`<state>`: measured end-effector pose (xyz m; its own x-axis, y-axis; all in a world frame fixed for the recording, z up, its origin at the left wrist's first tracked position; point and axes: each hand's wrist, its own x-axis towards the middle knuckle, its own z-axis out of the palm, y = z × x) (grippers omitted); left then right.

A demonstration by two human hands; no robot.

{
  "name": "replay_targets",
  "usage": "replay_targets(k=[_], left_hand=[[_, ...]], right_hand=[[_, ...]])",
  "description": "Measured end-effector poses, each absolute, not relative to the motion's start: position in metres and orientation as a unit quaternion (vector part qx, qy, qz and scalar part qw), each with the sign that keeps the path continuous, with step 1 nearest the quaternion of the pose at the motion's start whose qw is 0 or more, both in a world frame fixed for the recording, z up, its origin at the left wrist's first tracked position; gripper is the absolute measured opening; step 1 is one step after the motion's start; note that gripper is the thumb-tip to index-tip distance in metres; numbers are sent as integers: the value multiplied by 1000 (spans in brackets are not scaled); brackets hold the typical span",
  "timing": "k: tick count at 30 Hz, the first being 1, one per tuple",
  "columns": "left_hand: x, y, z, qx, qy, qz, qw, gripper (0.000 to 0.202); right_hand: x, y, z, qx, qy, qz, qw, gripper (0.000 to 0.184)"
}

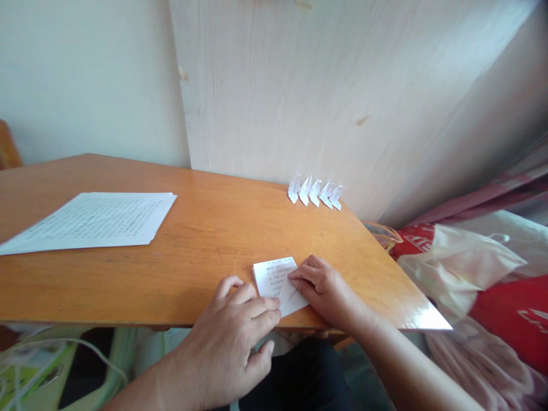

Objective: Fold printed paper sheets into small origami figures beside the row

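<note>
A small folded sheet of printed paper (pixel 274 277) lies near the table's front edge, one corner turned over. My left hand (pixel 235 331) rests at its lower left, fingers stretched out and the fingertips touching the paper's lower edge. At the right side, my right hand (pixel 323 288) pinches or presses the turned-over flap, its thumb and fingers close together. Part of the paper's right side is hidden under that hand.
Several small folded paper pieces (pixel 314 191) stand in a row at the back near the wall. A stack of printed sheets (pixel 98 220) lies at the left of the wooden table (pixel 205 228). Bags (pixel 462 257) sit beyond the table's right edge.
</note>
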<state>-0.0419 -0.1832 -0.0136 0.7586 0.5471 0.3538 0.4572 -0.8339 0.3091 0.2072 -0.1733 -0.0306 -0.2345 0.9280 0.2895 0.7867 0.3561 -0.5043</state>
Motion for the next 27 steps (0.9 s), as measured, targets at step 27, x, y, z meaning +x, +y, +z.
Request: replay_targets(k=[27], left_hand=[[-18, -135, -14, 952, 222, 183, 106, 23]], right_hand=[[206, -169, -23, -530, -792, 126, 274, 15]])
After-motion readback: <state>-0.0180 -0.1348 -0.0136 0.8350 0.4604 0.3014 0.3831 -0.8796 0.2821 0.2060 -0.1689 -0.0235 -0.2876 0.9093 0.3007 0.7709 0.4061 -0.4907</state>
